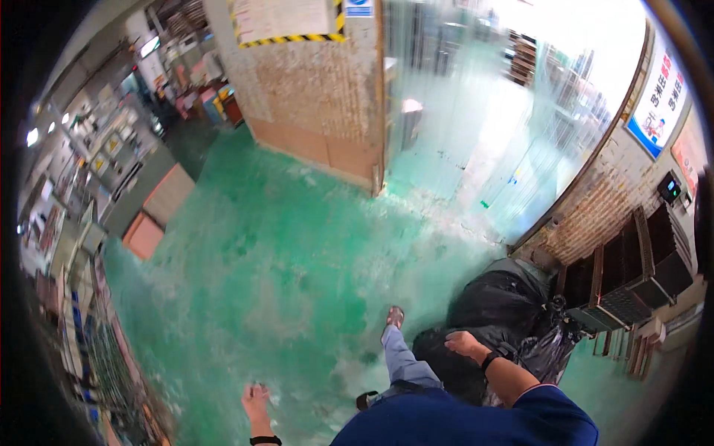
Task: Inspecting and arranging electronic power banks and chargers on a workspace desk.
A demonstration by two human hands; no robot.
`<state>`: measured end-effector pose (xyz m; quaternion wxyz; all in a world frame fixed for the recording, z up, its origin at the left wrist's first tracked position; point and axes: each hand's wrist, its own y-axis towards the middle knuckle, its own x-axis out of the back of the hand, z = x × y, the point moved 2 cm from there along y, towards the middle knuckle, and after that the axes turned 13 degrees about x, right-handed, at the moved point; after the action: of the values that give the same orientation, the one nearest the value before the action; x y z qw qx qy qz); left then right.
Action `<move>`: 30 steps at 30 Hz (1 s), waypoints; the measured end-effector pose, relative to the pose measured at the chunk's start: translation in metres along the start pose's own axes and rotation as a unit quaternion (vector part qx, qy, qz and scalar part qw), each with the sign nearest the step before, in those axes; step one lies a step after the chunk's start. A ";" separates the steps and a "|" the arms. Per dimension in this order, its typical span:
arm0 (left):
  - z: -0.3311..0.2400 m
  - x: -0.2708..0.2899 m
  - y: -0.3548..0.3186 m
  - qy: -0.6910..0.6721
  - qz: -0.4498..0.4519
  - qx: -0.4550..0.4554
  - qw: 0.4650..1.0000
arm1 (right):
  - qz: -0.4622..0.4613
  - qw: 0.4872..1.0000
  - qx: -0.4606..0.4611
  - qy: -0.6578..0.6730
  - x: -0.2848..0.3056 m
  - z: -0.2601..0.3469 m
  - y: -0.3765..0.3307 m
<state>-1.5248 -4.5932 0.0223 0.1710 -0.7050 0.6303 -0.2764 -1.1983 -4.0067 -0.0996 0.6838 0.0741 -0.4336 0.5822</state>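
Observation:
Swung out low on the left, my left hand [256,395] hangs over the green floor with its fingers loosely bent and apart; nothing shows in it. A dark band circles that wrist. My right hand [467,344] is held in front of my body, fingers half curled and empty, a black band [489,360] on its wrist. Behind and below it in the picture lie large black plastic bags [498,301], piled against the wall; the hand appears apart from them. One shoe [395,317] is stretched forward on the floor beside the bags.
A doorway with a clear strip curtain [446,111] opens ahead on the right. A worn wall [312,97] stands left of it. Dark slatted racks [625,271] stand at right. Machines [111,163], a pinkish box [143,235] and a cluttered rack [111,357] line the left side.

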 end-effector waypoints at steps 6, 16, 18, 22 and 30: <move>-0.045 -0.147 0.102 0.191 0.081 0.103 0.973 | -0.179 0.680 -0.026 0.711 0.221 0.083 0.129; -0.211 -0.625 0.173 0.364 0.340 0.027 0.867 | -0.439 0.809 0.057 0.387 0.521 -0.002 0.239; -0.255 -0.745 0.187 0.410 0.392 -0.163 0.807 | -0.479 0.825 0.072 0.291 0.581 -0.023 0.266; -0.357 -1.000 0.066 0.379 0.529 -0.373 0.661 | -0.534 0.829 0.057 0.157 0.682 -0.056 0.315; -0.442 -1.317 -0.059 0.277 0.604 -0.526 0.531 | -0.530 0.846 0.017 -0.057 0.826 -0.130 0.380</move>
<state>-1.8148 -3.2417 0.1763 -0.2876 -0.0072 0.9532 0.0927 -1.5036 -3.2050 0.2289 0.8608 0.3374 -0.3571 0.1332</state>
